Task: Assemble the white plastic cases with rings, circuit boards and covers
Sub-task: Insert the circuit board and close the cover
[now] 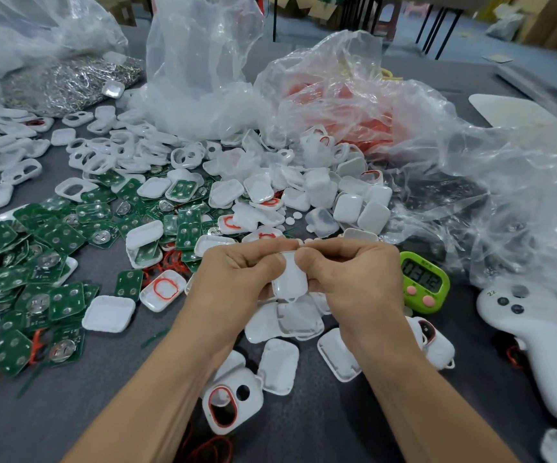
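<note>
1. Both thumbs and curled fingers pinch one white case (289, 279), held above the table (103, 396) between the left hand (237, 275) and right hand (353, 275).
2. Just below lie more white cases (277, 365); one near the left wrist holds a red ring (220, 406).
3. Green circuit boards (53, 255) are heaped to the left.
4. A green timer (424, 282) sits just right of the right hand.
5. Clear plastic bags (420, 145) lie behind.

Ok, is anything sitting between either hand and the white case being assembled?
Nothing visible. The left hand and right hand both pinch the white case, held above loose covers on the table.
</note>
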{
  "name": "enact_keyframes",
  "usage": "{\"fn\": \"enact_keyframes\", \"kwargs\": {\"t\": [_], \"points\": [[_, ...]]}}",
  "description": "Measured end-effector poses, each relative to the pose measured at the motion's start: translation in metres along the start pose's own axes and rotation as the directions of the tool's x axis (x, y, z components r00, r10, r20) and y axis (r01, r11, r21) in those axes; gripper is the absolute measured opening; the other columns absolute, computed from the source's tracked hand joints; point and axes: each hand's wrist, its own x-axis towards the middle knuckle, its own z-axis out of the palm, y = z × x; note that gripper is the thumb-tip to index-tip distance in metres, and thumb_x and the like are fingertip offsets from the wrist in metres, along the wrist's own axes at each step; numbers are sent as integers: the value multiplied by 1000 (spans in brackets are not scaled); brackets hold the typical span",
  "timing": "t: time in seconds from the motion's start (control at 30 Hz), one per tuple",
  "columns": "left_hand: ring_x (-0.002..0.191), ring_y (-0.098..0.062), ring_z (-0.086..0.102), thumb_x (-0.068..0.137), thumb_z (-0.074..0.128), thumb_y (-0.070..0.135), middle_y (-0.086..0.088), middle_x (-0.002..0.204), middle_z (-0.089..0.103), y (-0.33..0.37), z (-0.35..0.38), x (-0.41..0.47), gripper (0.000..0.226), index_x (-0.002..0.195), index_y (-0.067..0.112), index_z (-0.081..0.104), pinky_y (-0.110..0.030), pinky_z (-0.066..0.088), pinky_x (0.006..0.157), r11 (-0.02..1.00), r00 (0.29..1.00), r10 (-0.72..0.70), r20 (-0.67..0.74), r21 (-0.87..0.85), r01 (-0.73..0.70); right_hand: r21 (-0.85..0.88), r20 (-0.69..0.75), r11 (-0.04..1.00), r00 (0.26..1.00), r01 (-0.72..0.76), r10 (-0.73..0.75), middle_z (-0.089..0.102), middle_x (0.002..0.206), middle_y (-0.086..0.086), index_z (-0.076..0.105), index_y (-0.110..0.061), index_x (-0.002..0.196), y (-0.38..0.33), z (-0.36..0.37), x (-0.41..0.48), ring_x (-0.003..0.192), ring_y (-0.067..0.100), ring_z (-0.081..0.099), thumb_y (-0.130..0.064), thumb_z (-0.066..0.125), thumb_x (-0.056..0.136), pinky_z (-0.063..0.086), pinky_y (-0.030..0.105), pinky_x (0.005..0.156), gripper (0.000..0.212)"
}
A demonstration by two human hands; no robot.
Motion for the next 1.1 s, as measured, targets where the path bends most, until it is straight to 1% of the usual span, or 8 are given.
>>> {"fn": "enact_keyframes", "kwargs": {"t": [0.17, 0.27, 0.43, 0.53, 0.63, 0.77, 1.0, 1.1], "points": [[86, -24, 78, 97, 61, -1, -9, 93, 80, 1, 1, 2, 36, 94, 27, 84, -30, 62, 69, 999, 998, 19, -66, 28, -17, 14, 17, 1000, 1000, 25, -25, 79, 77, 0, 82, -29, 81, -2, 4, -1, 75, 21, 78, -27, 82, 71, 64, 43, 76, 10], [75, -19, 74, 96, 60, -3, -10, 91, 80, 5, 1, 6, 38, 90, 26, 84, -25, 59, 62, 999, 991, 16, -134, -45, -22, 8, 110, 997, 991, -73, 72, 79, 80, 2, 81, -27, 83, -8, 4, -1, 72, 19, 77, -31, 78, 80, 64, 41, 75, 5], [75, -22, 73, 97, 56, -1, -16, 92, 79, 9, -1, 8, 36, 92, 20, 84, -30, 62, 63, 987, 996, -14, -89, -161, -1, 66, 320, 972, 928, -223, 191, 78, 88, 17, 76, -7, 97, -19, -3, -3, 76, 33, 77, -5, 73, 93, 63, 33, 66, 6], [75, -19, 75, 98, 57, 0, -14, 92, 79, 10, -2, 7, 35, 93, 21, 84, -26, 60, 62, 987, 997, -4, -72, -162, -8, 85, 306, 976, 937, -203, 168, 78, 85, 18, 74, -3, 98, -22, -3, -2, 68, 27, 75, -2, 73, 92, 62, 30, 63, 6], [78, -18, 76, 96, 61, 4, -11, 92, 80, 10, -3, 5, 32, 93, 25, 85, -23, 60, 65, 994, 997, 9, -71, -110, -17, 67, 264, 986, 955, -155, 132, 78, 78, 15, 77, -9, 86, -23, -5, -3, 64, 27, 75, 0, 76, 89, 60, 28, 60, 10], [75, -20, 76, 83, 75, 14, -13, 89, 80, 9, -2, 2, 17, 97, 18, 83, -25, 59, 64, 996, 995, 30, -95, -78, -38, 25, 274, 992, 955, -127, 116, 78, 77, 14, 80, -12, 80, -24, -5, -3, 66, 28, 75, -1, 79, 86, 60, 29, 61, 13], [74, -27, 70, 66, 81, 26, -21, 88, 77, 9, 3, 0, 29, 91, 12, 83, -40, 59, 74, 996, 984, 49, -171, -59, -60, -30, 271, 994, 956, -108, 112, 79, 77, 8, 84, -19, 78, -22, -2, -6, 66, 23, 75, -4, 81, 84, 60, 28, 64, 17], [67, -23, 68, 66, 82, 23, -22, 85, 77, 9, 4, -1, 29, 89, 7, 82, -31, 58, 62, 994, 977, 63, -203, -75, -79, -47, 264, 993, 958, -106, 115, 79, 76, 6, 84, -20, 80, -21, 0, -8, 66, 24, 76, -7, 81, 83, 61, 31, 65, 14]]}}
